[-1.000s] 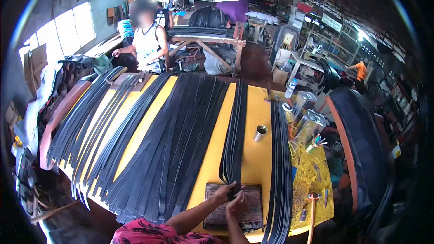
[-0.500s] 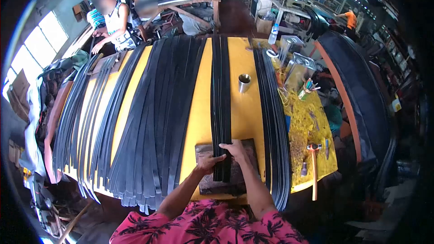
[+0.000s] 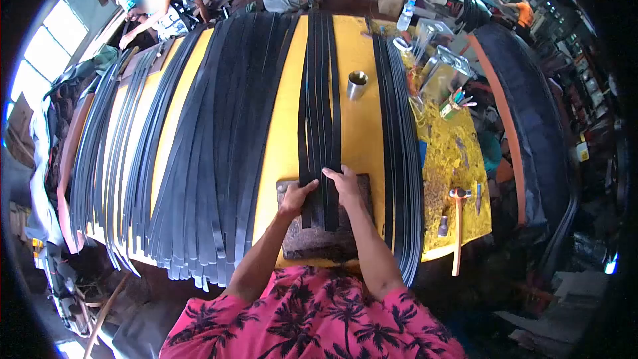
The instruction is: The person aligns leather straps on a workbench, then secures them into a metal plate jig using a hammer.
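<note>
Several long black strips [image 3: 320, 106], apparently leather, run side by side up the yellow tabletop. Their near ends lie over a dark, worn block [image 3: 319, 247]. My left hand [image 3: 297, 198] grips the strips' left edge, thumb on top and fingers curled beneath. Opposite it, my right hand [image 3: 342, 184] holds the right edge, its thumb pointing inward over the strips. The fingertips under the strips are hidden. Beyond my hands, narrow yellow gaps show between some strips.
More black strips [image 3: 219, 126] cover the left of the table, with another bundle [image 3: 399, 153] on the right. A metal cup [image 3: 357, 85] stands beyond my hands. A hammer [image 3: 458, 226] lies at right, near a pen holder [image 3: 453, 106]. A person [image 3: 159, 6] stands at far left.
My hands have moved a little apart, and the strips between them have spread, with gaps showing along their length. The head view has tipped downward.
</note>
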The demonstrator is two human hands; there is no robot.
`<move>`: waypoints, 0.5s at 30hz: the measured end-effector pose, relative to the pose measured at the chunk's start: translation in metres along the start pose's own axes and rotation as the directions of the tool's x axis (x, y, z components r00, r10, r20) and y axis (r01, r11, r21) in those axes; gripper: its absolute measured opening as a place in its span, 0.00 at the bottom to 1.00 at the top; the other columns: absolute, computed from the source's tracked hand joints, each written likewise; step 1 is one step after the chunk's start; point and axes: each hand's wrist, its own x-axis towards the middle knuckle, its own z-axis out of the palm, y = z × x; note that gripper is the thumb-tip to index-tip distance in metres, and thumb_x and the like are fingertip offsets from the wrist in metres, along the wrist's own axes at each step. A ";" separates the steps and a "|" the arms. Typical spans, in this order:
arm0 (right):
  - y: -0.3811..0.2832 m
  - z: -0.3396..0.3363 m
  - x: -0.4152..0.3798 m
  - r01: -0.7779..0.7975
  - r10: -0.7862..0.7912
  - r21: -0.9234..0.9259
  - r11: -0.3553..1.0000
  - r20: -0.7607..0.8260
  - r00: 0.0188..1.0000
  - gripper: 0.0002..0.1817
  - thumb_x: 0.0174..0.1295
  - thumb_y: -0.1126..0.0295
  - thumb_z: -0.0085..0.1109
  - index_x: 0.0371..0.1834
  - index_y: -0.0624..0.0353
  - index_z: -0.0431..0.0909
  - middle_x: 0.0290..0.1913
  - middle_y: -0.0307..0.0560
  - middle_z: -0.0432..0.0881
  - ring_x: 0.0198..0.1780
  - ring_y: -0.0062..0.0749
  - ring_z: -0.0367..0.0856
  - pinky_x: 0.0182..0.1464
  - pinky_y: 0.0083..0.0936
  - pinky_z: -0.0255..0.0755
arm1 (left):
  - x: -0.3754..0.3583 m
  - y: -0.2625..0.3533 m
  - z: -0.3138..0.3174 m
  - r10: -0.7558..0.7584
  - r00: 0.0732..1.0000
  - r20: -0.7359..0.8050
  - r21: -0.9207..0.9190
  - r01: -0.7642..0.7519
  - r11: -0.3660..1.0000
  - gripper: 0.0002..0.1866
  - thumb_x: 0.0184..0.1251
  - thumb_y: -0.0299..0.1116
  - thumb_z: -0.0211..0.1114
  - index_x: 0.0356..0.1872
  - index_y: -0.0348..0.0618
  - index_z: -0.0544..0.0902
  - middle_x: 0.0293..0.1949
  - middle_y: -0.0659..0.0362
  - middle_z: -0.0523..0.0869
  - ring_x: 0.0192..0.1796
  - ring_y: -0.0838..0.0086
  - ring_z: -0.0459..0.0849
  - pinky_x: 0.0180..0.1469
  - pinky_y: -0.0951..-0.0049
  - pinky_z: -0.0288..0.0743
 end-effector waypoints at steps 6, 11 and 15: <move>0.019 -0.014 0.027 0.038 -0.035 -0.039 0.999 0.080 0.996 0.26 0.52 0.75 0.69 0.57 0.68 0.77 0.50 0.49 0.84 0.50 0.37 0.82 0.54 0.31 0.74 | 0.021 -0.004 -0.007 -0.074 0.997 -0.003 -0.001 0.074 0.997 0.18 0.60 0.31 0.73 0.48 0.32 0.82 0.42 0.51 0.87 0.39 0.66 0.88 0.44 0.59 0.84; 0.023 -0.020 0.074 -0.039 0.051 -0.184 0.982 0.061 0.997 0.26 0.50 0.74 0.70 0.55 0.65 0.78 0.48 0.50 0.84 0.48 0.38 0.83 0.51 0.32 0.75 | 0.057 0.008 -0.007 -0.085 0.989 -0.122 0.103 0.098 0.990 0.19 0.55 0.32 0.77 0.45 0.32 0.83 0.38 0.50 0.88 0.34 0.66 0.88 0.38 0.63 0.85; 0.009 -0.031 0.071 -0.129 0.158 -0.298 0.946 0.075 0.985 0.26 0.47 0.70 0.75 0.49 0.72 0.79 0.46 0.57 0.85 0.48 0.46 0.84 0.51 0.39 0.73 | 0.068 0.007 -0.025 -0.137 0.986 -0.098 0.389 0.165 0.906 0.24 0.49 0.35 0.81 0.46 0.36 0.84 0.43 0.49 0.88 0.35 0.67 0.87 0.35 0.69 0.80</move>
